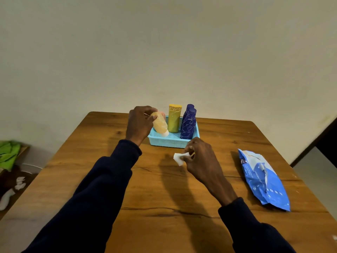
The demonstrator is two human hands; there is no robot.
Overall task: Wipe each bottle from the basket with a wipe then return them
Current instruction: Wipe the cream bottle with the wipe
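Observation:
A light blue basket [169, 142] stands at the far middle of the wooden table [164, 189]. Inside it a yellow bottle [174, 118] and two dark blue bottles [188, 125] stand upright. My left hand [139, 123] grips a pale orange bottle [160, 125], tilted over the basket's left end with its white cap down near the basket floor. Something pink shows just behind it. In front of the basket my right hand [200, 161] pinches a folded white wipe [179, 157] just above the tabletop.
A blue pack of wipes [263, 179] lies on the table's right side. A plain wall rises behind the table. On the floor at the left are green cloth [9, 154] and some white items [11, 194].

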